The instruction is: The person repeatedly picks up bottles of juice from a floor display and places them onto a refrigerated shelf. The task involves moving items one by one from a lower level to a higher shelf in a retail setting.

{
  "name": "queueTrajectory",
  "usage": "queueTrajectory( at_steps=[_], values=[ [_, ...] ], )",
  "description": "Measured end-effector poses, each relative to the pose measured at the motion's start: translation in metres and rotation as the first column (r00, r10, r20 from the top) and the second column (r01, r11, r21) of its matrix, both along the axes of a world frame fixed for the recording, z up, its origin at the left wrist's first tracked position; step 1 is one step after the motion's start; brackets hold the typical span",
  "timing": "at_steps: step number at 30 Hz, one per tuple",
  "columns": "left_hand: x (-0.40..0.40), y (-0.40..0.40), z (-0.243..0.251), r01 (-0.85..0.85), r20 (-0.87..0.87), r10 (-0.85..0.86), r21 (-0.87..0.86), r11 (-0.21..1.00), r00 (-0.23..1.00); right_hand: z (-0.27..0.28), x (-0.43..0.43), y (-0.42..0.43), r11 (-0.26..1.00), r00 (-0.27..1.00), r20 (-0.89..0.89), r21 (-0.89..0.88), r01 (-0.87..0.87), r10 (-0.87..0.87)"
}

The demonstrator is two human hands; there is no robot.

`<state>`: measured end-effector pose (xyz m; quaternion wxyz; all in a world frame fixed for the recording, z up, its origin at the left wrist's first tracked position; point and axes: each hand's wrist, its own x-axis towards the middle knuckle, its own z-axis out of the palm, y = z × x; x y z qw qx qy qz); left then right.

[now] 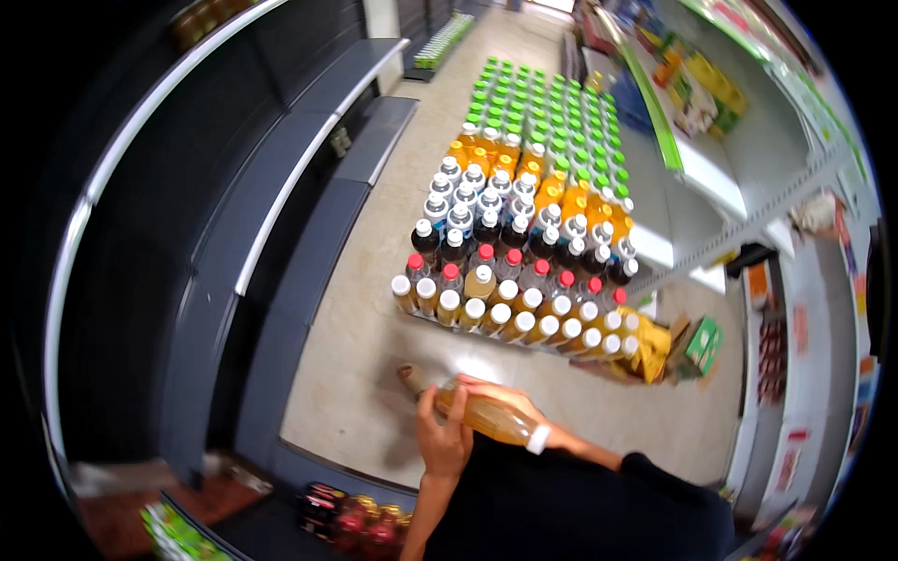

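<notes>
A plastic bottle of amber drink with a white cap (494, 418) lies tilted between my two hands, its cap toward my body at the right. My left hand (444, 435) has its fingers on the bottle's base end. Around the far side of the bottle, my right hand (501, 396) supports it, partly hidden behind it. Beyond them stand close rows of bottles on the floor: white-capped amber bottles (497, 317) in front, then red-capped clear bottles (513, 263), dark drinks (515, 233), white-capped clear bottles (489, 203), orange drinks (503, 167) and green-capped bottles (537, 116).
Dark shelves (284, 245) run along the left. White shelving (708, 182) with packaged goods stands at the right. A yellow bag (652, 350) and a green box (701, 347) rest on the floor beside the bottle rows. Red bottles (381, 533) stand on the low shelf near me.
</notes>
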<state>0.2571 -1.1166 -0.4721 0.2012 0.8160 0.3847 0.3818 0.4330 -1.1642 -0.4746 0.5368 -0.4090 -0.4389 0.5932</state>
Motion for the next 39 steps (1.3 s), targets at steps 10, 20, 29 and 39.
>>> queueTrajectory(
  at_steps=[10,20,29,39],
  values=[
    [0.078,-0.177,-0.015,0.071,0.031,-0.066,-0.203,0.977,0.997,0.015,0.082,-0.148,0.981,0.87,0.455,0.114,0.156,-0.191],
    [0.17,-0.194,-0.003,0.197,-0.005,-0.207,-0.294,0.935,0.978,0.05,0.207,-0.174,0.752,0.57,0.497,0.506,0.421,-0.654],
    [0.352,-0.181,-0.01,0.196,-0.134,-0.214,-0.136,0.971,0.968,-0.049,0.409,-0.164,0.779,0.489,0.662,0.24,0.579,-0.568],
    [0.423,-0.169,-0.045,0.162,-0.425,-0.347,-0.414,0.896,0.836,-0.182,0.442,-0.111,0.978,0.768,0.623,-0.026,0.209,-0.148]
  ],
)
